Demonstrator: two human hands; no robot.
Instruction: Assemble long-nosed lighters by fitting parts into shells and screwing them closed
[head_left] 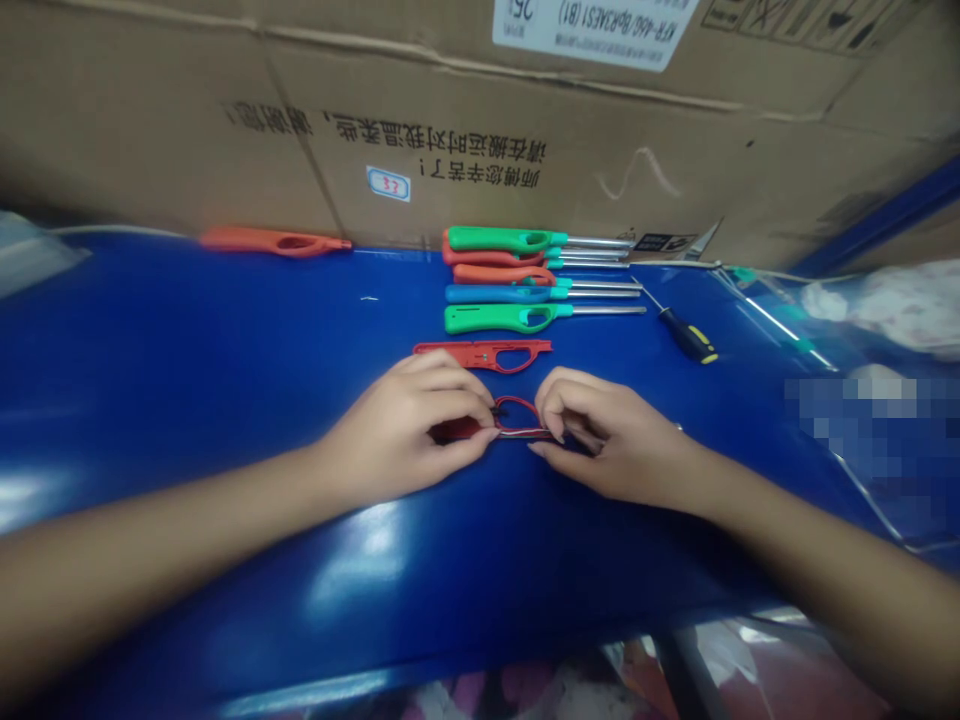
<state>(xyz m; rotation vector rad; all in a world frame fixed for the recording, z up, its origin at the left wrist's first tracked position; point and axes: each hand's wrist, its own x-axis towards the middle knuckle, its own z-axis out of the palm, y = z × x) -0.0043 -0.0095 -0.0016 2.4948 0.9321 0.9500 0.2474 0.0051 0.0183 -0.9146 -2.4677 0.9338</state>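
Observation:
Between my hands is a red lighter handle half with a trigger loop and thin wires along its lower edge. My left hand is closed round its left part, thumb and fingertips pinching near the loop. My right hand has its fingers curled at the right end, by the wires; whatever lies between those fingertips is too small to make out. Just beyond lies another red handle half, flat on the table. Farther back, several assembled long-necked lighters, such as a green lighter, lie in a stack with metal tubes pointing right.
A screwdriver with a black and yellow handle lies right of the lighters. An orange lighter handle rests at the back left. A large cardboard box walls off the blue table's far edge. Plastic bags are on the right.

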